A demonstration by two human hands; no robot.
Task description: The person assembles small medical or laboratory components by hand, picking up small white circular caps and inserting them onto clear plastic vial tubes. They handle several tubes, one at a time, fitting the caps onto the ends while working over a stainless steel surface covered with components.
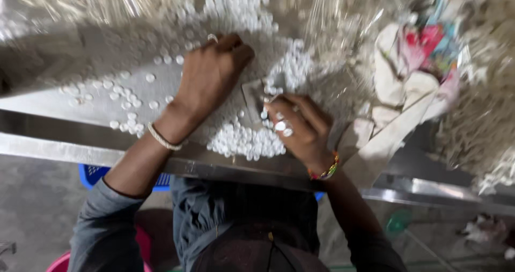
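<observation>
Right hand (300,130) is pinching small white discs (244,140) just beside the heap; left hand (209,76) is lying flat, fingers loose, beyond it.

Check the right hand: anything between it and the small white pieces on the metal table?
Nothing visible does. The right hand already rests on the heap of small white pieces with a few at its fingertips. The left hand lies flat on the pieces farther back, out of the way.
</observation>
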